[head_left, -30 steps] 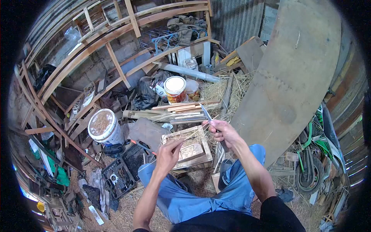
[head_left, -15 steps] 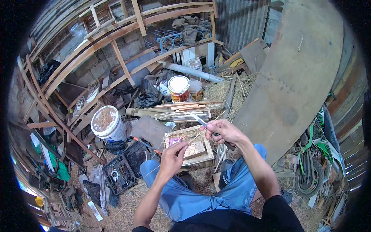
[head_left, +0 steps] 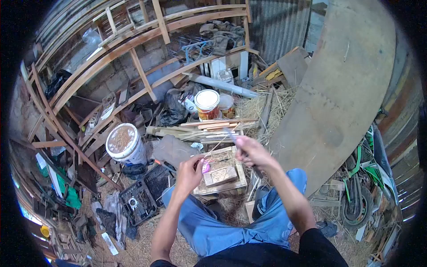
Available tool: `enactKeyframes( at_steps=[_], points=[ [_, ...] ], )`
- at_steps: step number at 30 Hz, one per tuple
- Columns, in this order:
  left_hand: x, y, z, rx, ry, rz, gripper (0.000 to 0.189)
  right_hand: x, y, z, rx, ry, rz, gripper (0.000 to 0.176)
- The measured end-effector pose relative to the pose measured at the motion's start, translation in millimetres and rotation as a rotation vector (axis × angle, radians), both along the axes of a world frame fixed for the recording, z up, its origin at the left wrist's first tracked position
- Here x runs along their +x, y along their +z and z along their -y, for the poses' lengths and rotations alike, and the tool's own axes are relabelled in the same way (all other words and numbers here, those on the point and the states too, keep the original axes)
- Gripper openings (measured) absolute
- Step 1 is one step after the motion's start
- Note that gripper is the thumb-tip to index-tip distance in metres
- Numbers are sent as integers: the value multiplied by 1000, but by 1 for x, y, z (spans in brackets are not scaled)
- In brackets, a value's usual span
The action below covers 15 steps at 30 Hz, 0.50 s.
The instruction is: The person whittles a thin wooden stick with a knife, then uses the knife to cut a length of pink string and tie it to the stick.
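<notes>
Left hand (head_left: 189, 171): I see its fingers pinched on the near end of a thin stick (head_left: 216, 146).
Stick: slants up and right from those fingertips, above the crate (head_left: 240, 178).
Right hand (head_left: 251, 153): clenched round a knife (head_left: 231, 134), the blurred blade jutting past the knuckles.
Risk: the blade could skid down the stick into the pinching fingertips.
Risk: the stick could snap.

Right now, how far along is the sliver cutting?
Seemingly done: a bundle of thin strips lies ahead. In hand: the left hand pinches one sliver, the right hand holds a knife to it, blurred. Possibly left: thicker sticks on that bundle.
</notes>
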State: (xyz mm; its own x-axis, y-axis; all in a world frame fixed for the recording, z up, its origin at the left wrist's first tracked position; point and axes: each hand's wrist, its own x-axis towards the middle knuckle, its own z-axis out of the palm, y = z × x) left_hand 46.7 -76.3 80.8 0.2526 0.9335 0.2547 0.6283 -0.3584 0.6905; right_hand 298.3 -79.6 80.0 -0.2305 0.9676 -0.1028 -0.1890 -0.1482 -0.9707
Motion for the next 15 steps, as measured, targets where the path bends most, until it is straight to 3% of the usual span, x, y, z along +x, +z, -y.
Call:
enactKeyframes(
  at_steps=[5, 7, 9, 15],
  points=[
    [9, 5, 7, 111, -156, 130, 17, -18, -1, -7, 37, 60, -77, 43],
    [2, 6, 10, 98, -138, 153, 17, -20, 4, -5, 37, 87, -50, 43],
    [-7, 15, 15, -167, -48, 115, 18, -20, 14, 1, 212, 44, 95, 44],
    [-14, 17, 10, -35, 12, 327, 17, -20, 39, 24, 265, 104, 76, 47]
  ],
)
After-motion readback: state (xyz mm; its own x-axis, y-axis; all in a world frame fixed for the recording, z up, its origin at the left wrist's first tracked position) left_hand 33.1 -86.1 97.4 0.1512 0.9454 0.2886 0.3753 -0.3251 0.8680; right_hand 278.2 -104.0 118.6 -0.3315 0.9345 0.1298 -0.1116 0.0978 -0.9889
